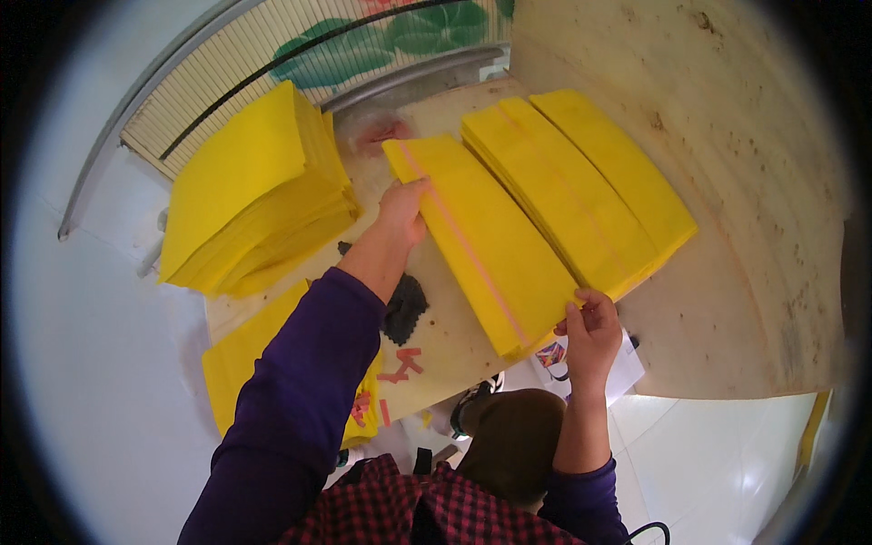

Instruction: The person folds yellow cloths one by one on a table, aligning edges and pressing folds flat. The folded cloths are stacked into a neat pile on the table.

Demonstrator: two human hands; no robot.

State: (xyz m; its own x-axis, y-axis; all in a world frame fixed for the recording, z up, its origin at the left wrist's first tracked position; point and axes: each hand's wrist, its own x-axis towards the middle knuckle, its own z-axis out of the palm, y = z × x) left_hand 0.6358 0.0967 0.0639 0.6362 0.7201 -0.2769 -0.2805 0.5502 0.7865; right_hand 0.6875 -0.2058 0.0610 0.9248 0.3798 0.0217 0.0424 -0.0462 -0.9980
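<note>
Pale wood makes up the desk point(445, 350), with a stained wooden board point(736, 209) rising beyond it at 2 to 3 o'clock and a slatted screen point(350, 54) with green leaf shapes at 11. White tiles point(736, 445) show at 5.

Just right of centre lies the held stack point(481, 245), yellow, with a pink stripe running lengthwise along its top. The left hand point(401, 211) grasps its left edge near the far end, fingers closed in around it, though the fingertips underneath are hidden. The right hand point(592, 322) is at the near right corner, at 4 o'clock: thumb and forefinger pinch the edge, the other fingers loosely curled.

Alongside, at 1 to 2 o'clock, lie the middle stack point(563, 195) and the outer stack point(613, 163), both yellow and close together. A tall pile point(245, 182) of yellow sheets stands at 10 o'clock; a low pile point(241, 363) lies at 8, partly behind the left sleeve point(309, 363), with pink scraps point(361, 409) on it. More pink strips point(406, 363) lie on the desk at 7, below a dark cloth point(404, 311).
</note>
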